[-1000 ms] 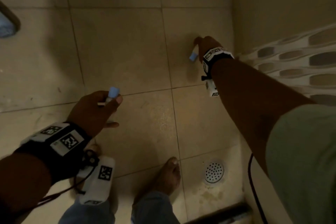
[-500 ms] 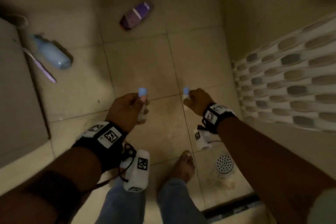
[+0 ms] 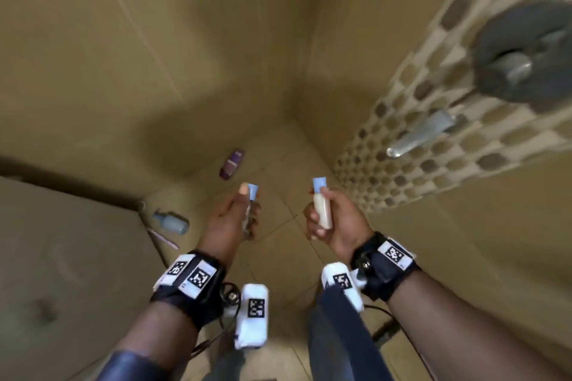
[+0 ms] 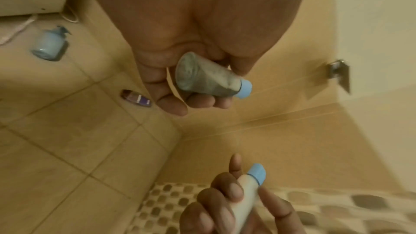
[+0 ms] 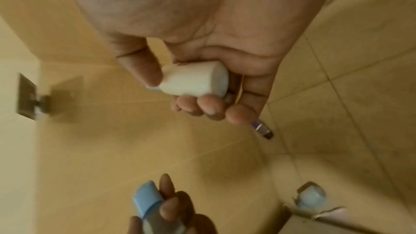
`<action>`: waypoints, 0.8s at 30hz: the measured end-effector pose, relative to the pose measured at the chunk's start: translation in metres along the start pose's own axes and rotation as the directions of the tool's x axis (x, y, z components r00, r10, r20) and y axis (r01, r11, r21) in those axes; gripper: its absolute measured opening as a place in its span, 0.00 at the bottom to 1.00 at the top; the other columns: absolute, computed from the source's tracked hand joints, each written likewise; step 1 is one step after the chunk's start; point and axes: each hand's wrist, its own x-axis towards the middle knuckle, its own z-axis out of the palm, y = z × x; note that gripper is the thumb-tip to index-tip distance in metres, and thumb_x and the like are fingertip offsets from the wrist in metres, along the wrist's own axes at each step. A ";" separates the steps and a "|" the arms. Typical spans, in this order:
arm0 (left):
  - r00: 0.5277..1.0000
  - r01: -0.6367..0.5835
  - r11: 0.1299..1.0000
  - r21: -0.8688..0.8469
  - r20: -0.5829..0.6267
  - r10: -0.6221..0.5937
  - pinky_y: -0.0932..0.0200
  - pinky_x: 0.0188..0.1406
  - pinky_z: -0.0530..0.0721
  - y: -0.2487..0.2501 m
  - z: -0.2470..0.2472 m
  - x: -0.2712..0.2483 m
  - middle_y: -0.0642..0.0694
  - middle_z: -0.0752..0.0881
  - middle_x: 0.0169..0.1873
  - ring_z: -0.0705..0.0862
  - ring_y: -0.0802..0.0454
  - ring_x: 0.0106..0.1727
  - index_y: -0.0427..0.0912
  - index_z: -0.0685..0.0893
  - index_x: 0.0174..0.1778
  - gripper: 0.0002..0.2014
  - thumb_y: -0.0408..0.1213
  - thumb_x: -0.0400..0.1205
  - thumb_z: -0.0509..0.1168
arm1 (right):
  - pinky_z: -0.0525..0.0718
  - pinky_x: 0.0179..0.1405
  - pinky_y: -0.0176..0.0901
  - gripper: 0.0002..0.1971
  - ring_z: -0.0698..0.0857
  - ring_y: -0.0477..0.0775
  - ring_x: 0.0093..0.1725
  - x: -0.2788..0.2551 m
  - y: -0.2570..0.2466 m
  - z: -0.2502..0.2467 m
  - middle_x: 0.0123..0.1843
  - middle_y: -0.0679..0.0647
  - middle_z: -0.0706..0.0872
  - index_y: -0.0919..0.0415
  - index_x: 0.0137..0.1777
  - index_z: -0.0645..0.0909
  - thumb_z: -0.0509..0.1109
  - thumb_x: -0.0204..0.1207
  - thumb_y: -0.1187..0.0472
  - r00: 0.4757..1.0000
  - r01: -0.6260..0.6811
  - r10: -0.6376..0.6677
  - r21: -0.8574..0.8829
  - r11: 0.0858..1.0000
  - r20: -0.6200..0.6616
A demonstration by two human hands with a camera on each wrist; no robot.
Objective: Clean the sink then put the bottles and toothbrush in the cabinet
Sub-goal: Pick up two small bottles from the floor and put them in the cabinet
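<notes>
Bottles: two small ones with blue caps are held, one in each hand, above the tiled floor (image 3: 278, 257).
Left hand (image 3: 230, 219): fingers curled around the grey bottle (image 4: 209, 79), cap pointing away from the wrist.
Right hand (image 3: 337, 219): fingers and thumb wrapped around the white bottle (image 3: 322, 209), cap up.
Purple bottle (image 3: 231, 164): lying on the floor near the corner.
Pump bottle (image 3: 173, 222): lying on the floor beside the beige cabinet (image 3: 62, 257).
Toothbrush (image 3: 162, 238): pink, on the floor just beside the pump bottle.
Wall: a metal spout (image 3: 421, 134) sticks out below a round dial (image 3: 523, 56).

Both hands (image 3: 229, 219) (image 3: 337, 223) raised side by side, fingers curled
</notes>
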 end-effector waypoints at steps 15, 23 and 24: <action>0.660 0.018 0.996 0.093 0.747 -0.081 0.58 0.30 0.75 0.075 0.052 -0.197 0.50 0.79 0.37 0.76 0.54 0.31 0.48 0.89 0.62 0.29 0.65 0.83 0.53 | 0.68 0.33 0.47 0.23 0.72 0.53 0.30 -0.302 0.067 0.053 0.35 0.54 0.78 0.62 0.44 0.80 0.58 0.83 0.42 0.807 0.547 -0.414 0.268 0.793 -0.421; 0.384 -0.229 0.951 0.207 0.917 -0.107 0.62 0.25 0.68 0.064 0.160 -0.329 0.49 0.78 0.30 0.71 0.55 0.25 0.45 0.89 0.58 0.30 0.63 0.85 0.51 | 0.51 0.31 0.50 0.30 0.63 0.51 0.17 -0.482 0.132 -0.014 0.24 0.53 0.67 0.59 0.35 0.78 0.63 0.73 0.28 0.533 0.779 -0.465 0.196 0.596 -0.706; 0.358 -0.264 0.941 0.213 0.927 -0.110 0.62 0.24 0.67 0.060 0.176 -0.349 0.49 0.77 0.29 0.70 0.55 0.24 0.43 0.89 0.54 0.30 0.64 0.84 0.52 | 0.50 0.33 0.50 0.31 0.62 0.50 0.17 -0.506 0.140 -0.024 0.23 0.52 0.65 0.58 0.33 0.76 0.63 0.72 0.26 0.506 0.801 -0.464 0.197 0.565 -0.727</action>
